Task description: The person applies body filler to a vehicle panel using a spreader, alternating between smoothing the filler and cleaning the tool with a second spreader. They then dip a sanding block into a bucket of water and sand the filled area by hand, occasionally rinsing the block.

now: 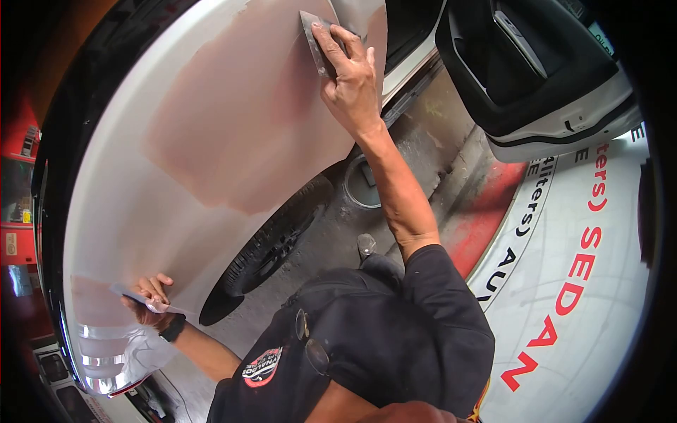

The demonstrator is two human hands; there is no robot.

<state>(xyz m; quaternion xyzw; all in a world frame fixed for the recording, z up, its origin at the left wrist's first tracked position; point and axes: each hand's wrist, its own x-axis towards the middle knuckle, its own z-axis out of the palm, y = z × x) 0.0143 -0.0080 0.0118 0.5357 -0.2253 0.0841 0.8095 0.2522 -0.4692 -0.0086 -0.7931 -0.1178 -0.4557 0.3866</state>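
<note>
My right hand grips a flat grey putty spreader, its blade against the upper part of a pale car body panel. A large reddish-brown patch covers much of that panel. Lower left, my left hand, with a dark watch at the wrist, holds a thin flat plate near the tail light. Some pinkish paste shows by its fingers. How the left fingers wrap the plate is partly hidden.
Below the panel is a wheel in its arch. An open car door juts in at upper right. A round container stands on the grey floor. A white banner with lettering lies right; red shelving is far left.
</note>
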